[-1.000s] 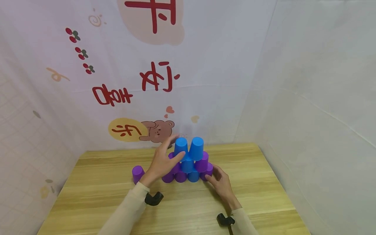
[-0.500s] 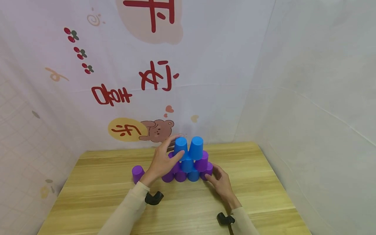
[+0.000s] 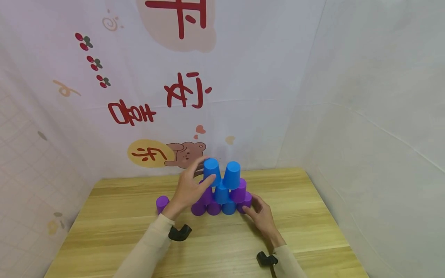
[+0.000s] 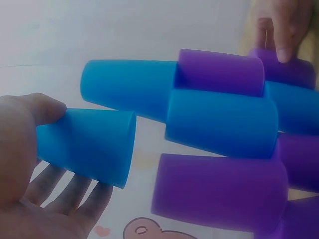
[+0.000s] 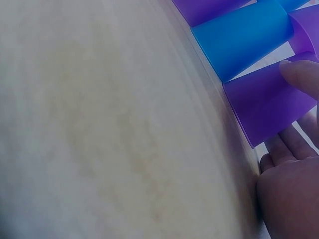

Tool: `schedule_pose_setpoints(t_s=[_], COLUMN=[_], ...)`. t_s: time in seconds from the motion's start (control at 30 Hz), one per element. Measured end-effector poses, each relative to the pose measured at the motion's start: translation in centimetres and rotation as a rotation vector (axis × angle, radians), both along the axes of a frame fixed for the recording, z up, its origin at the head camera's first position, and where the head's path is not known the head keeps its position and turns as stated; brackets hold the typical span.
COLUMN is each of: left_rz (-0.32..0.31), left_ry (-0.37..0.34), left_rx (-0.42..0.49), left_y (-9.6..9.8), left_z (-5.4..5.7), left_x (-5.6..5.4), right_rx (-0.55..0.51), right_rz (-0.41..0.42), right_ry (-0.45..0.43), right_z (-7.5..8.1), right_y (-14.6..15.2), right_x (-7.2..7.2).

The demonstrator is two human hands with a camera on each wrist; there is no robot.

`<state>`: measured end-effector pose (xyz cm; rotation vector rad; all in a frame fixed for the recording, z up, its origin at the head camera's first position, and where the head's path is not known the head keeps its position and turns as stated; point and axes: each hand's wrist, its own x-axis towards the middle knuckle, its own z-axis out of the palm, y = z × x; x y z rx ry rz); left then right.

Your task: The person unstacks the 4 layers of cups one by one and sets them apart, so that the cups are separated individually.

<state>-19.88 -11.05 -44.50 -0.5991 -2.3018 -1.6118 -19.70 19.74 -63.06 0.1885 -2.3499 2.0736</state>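
Upside-down plastic cups in purple and blue are stacked as a pyramid on the table. My left hand holds a blue cup between thumb and fingers at the pyramid's upper left. In the left wrist view, a gap shows between that cup's rim and the purple cup and blue cup below. Another blue cup stands on the top tier at right. Low on the right, my right hand grips the end purple cup of the bottom row, thumb in front, fingers behind.
A single purple cup stands left of the pyramid, partly behind my left wrist. The wooden table meets a printed cloth backdrop at the back. A white cloth wall rises on the right.
My left hand has moved slightly up and left with the blue cup, which has come away from the other top blue cup. My right hand has stayed put.
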Motion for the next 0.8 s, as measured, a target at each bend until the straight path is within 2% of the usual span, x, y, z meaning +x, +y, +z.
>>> schedule_pose_setpoints(t_s=[0.37,0.6,0.8], left_rz=[0.049,0.075,0.119], left_ry=[0.038,0.113,0.123], left_rx=[0.007,0.002,-0.019], left_y=[-1.1,-2.5,-4.1], left_z=[0.9,1.0,1.1], left_x=[0.5,0.7,1.2], right_rx=[-0.004,0.003,0.002], right_rz=[0.007,0.011,0.005], right_ry=[-0.002,0.007,0.018], right_z=[0.0,-0.1,-0.1], right_y=[0.2,0.2,0.1], right_x=[-0.2,-0.1,-0.1])
